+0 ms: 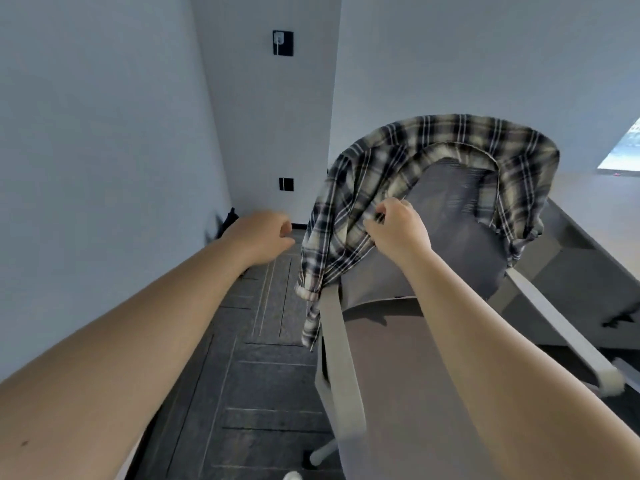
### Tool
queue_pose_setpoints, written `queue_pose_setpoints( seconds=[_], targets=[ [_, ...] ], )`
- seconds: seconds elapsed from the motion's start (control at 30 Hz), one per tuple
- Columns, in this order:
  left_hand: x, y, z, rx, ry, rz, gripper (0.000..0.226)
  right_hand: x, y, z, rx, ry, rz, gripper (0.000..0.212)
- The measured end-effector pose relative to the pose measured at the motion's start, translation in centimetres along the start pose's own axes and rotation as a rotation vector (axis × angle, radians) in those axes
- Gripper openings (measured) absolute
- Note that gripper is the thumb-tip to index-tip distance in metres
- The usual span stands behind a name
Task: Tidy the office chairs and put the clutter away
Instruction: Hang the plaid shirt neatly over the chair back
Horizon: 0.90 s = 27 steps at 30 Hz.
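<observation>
Both of my bare forearms fill the lower view, reaching forward. On my right, the right hand (398, 230) pinches a fold of the plaid shirt (408, 157), which hangs draped over the top edge of the grey office chair (460, 216) backrest, one sleeve trailing down past the chair's near armrest (337, 327). I see my left hand (265, 235) loosely curled, holding nothing, hovering beside the shirt's hanging edge without touching it. Dark patterned floor (249, 375) runs as an open strip between the white wall (97, 150) on the left and the chair. Behind the chair, a pale desk edge (581, 251) sits close. Two black wall plates (283, 43) mark the far corner.
</observation>
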<state>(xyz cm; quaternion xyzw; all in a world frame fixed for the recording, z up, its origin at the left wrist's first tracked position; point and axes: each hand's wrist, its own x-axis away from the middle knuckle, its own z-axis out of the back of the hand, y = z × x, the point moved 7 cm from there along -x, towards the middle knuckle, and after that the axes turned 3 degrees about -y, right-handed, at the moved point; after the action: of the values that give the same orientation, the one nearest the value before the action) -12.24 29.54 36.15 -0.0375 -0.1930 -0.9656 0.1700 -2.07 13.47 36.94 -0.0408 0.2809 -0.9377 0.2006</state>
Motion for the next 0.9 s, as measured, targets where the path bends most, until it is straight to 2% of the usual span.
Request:
queue_pose_setpoints(
  seconds=[0.1, 0.33, 0.47, 0.6, 0.77, 0.9],
  targets=[
    [-5.0, 0.0, 1.8, -0.031, 0.014, -0.042, 0.032, -5.0, -0.7, 0.2, -0.033, 0.051, -0.064, 0.028],
    [-14.8, 0.0, 5.4, -0.066, -0.002, -0.14, 0.034, -14.1, -2.1, 1.5, -0.098, 0.14, -0.204, 0.057],
    [-20.0, 0.2, 6.8, -0.077, -0.02, -0.243, 0.032, -18.3, -2.2, 1.9, -0.143, 0.228, -0.369, 0.079],
    [-25.2, 0.4, 7.2, -0.107, -0.072, -0.368, 0.033, -20.6, -2.1, 0.8, -0.083, 0.273, -0.496, 0.095],
    [-29.7, 1.1, 7.2, -0.151, -0.158, -0.546, 0.033, -21.2, -2.2, 0.2, -0.168, 0.354, -0.619, 0.087],
    [-31.2, 1.5, 7.1, -0.138, -0.212, -0.641, 0.033, -19.7, -3.3, -0.1, -0.208, 0.404, -0.644, 0.077]
  ],
)
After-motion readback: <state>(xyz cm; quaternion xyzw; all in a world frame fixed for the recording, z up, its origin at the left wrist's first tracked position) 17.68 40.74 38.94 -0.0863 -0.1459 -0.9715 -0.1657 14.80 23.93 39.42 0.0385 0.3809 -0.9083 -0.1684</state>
